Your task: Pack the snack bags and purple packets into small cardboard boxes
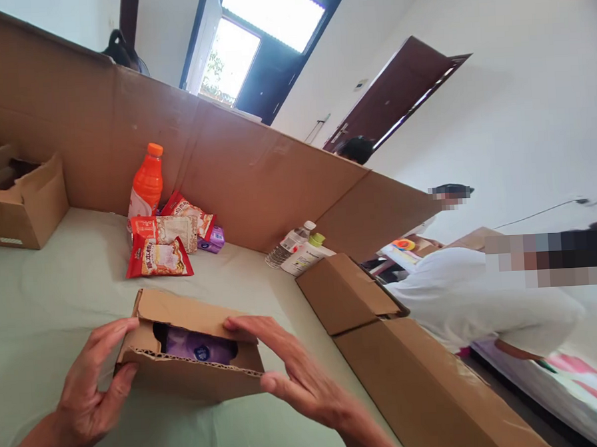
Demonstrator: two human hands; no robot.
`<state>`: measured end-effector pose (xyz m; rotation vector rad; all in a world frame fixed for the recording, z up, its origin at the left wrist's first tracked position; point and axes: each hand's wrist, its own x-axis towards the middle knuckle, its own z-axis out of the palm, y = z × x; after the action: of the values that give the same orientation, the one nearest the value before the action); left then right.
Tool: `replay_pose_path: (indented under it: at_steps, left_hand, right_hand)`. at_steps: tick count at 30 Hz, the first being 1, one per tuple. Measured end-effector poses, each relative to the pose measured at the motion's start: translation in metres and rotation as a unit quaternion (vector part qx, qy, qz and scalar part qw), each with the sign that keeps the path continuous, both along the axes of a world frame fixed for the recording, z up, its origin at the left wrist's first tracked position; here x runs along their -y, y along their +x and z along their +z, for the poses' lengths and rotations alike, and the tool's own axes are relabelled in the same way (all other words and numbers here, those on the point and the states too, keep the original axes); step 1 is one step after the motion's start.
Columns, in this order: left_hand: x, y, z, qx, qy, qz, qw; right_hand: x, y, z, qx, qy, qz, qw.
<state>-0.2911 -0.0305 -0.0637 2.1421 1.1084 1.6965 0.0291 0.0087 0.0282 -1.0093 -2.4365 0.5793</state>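
The left corner of a small carton [197,382], at the lower centre of the frame, is gripped between thumb and fingers of the left hand [85,398]; its right end is spanned by thumb and fingers of the right hand [307,383]. Inside the gaping top, a purple packet [185,343] is seen. Farther up, left of centre, red snack packets [160,259] are heaped before an orange bottle [147,181].

The brown corrugated cardboard box [191,382] sat on the pale-green counter [251,269], well short of its far edge, top partly open; inside lay a purple, blue-marked pack [180,342].
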Motion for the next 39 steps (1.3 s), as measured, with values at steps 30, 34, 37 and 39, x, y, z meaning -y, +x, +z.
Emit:
replay_pose_path:
  at_steps: [30,34,37,39]
  left_hand:
    - [-0.019,-0.009,0.010,-0.070,-0.064,-0.002,0.996]
    - [-0.021,-0.011,-0.003,-0.068,-0.106,0.031,0.992]
    - [-0.021,-0.009,-0.014,-0.075,-0.142,0.052,0.986]
    - [-0.021,-0.007,-0.018,-0.084,-0.172,0.056,0.980]
  right_hand:
    - [-0.027,-0.016,-0.006,0.205,0.091,0.056,0.973]
    - [-0.024,-0.015,-0.003,0.203,0.080,0.039,0.975]
    - [-0.021,0.004,-0.002,0.215,0.061,-0.024,0.974]
    - [-0.023,0.030,-0.004,0.248,0.044,-0.119,0.961]
